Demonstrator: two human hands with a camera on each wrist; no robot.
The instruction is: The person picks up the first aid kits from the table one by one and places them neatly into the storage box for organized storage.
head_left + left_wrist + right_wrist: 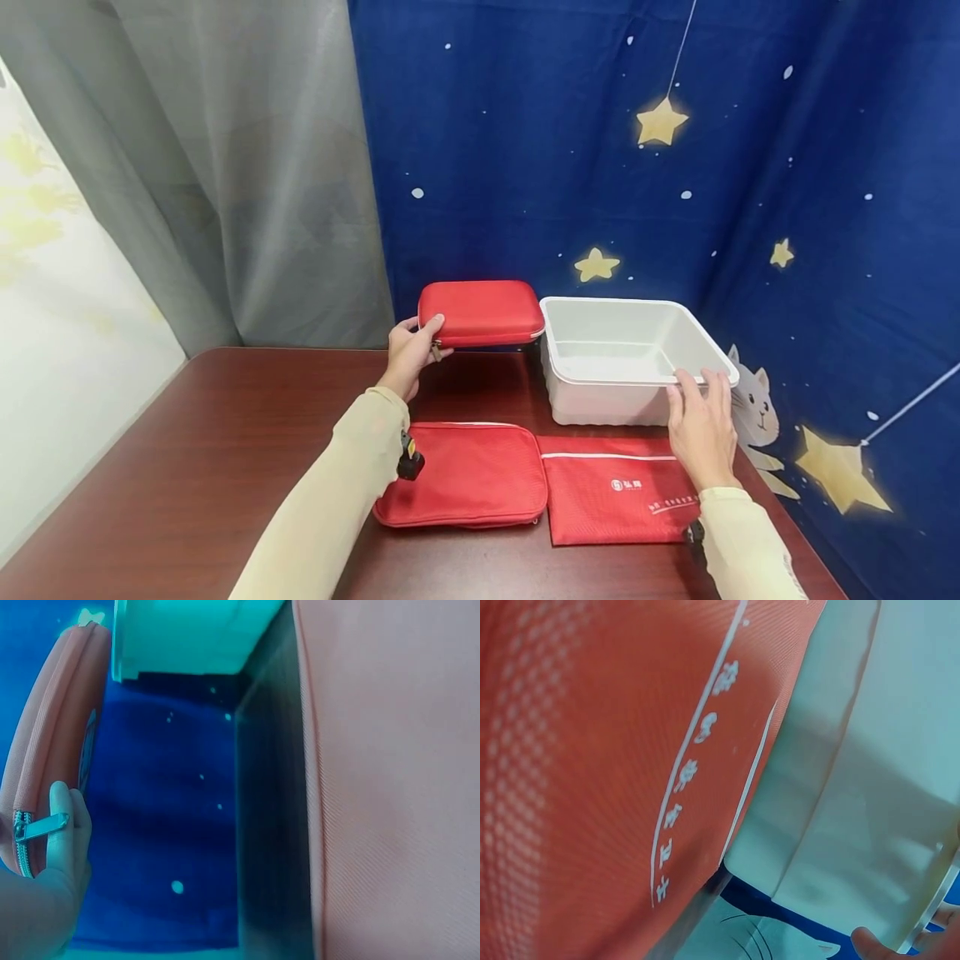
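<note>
A red zippered hard case is held up off the table by my left hand, thumb on top and fingers beneath its left end. In the left wrist view the case shows its zipper pull beside the fingers. My right hand grips the front rim of a white plastic bin near its right corner; fingertips reach over the rim. The right wrist view shows the thumb against the bin's outer wall. The bin stands on the table, and its visible inside holds nothing.
Two flat red pouches lie in front: a rounded one at left, and a rectangular zip pouch with white print under the right forearm. The brown table extends left. Behind it hang a grey curtain and a blue star-patterned curtain.
</note>
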